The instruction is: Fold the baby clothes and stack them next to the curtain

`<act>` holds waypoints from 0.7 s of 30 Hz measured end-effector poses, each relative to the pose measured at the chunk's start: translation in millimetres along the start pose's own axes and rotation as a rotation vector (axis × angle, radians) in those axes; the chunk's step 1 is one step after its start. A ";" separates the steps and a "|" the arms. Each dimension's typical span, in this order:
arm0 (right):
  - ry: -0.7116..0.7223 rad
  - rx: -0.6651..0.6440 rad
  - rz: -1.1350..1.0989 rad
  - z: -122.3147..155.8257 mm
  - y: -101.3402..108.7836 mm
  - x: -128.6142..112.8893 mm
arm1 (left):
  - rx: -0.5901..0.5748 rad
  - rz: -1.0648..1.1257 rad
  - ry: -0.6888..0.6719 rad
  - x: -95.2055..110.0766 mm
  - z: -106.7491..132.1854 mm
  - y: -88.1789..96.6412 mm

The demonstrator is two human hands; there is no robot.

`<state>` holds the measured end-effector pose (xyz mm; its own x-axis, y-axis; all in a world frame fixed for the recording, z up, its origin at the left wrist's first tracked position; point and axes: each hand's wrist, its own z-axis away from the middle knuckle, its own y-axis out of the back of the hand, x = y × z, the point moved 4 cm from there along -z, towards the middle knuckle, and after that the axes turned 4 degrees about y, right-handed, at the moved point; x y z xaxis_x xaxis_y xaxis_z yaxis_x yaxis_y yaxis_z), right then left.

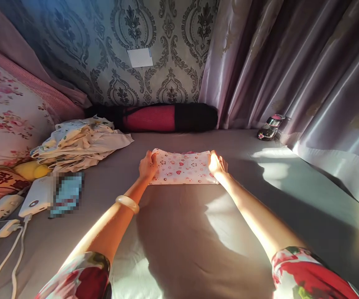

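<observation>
A pale pink cloth [184,168] printed with small red hearts and flowers is stretched between my two hands, over the middle of a grey bed sheet [179,232]. It looks folded into a wide rectangle, its lower edge nearly straight. My left hand [148,166] grips the left end, with the thumb on top. At the opposite end, my right hand [218,164] is closed on the cloth's upper right corner. The fingers beneath the cloth are hidden. Whether the cloth rests on the sheet or hangs just above it, I cannot tell.
Piled fabric [86,139] lies at the left, behind a white power bank [39,197] with cables and a power strip [0,211]. A black and red roll [150,118] lies against the wall. At the right, a dark bottle [270,127] leans by the curtain [247,62].
</observation>
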<state>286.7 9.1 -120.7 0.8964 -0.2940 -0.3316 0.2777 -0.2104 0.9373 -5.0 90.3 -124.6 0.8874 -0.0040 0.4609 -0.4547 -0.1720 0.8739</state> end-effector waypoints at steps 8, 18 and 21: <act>0.070 0.001 0.071 -17.6 -11.8 -0.7 | -0.065 -0.175 0.036 -0.7 -10.0 -12.6; -0.176 -0.057 -0.021 -23.2 -9.0 10.7 | -0.137 -0.086 0.159 -10.8 -21.1 -9.0; -0.200 -0.097 -0.075 -12.6 -3.6 18.9 | -0.224 0.004 0.194 -24.9 -15.2 -4.1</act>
<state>307.0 16.0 -128.9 0.7886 -0.4614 -0.4066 0.3816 -0.1514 0.9119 -26.4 106.1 -137.3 0.8645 0.1875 0.4664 -0.4825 0.0492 0.8745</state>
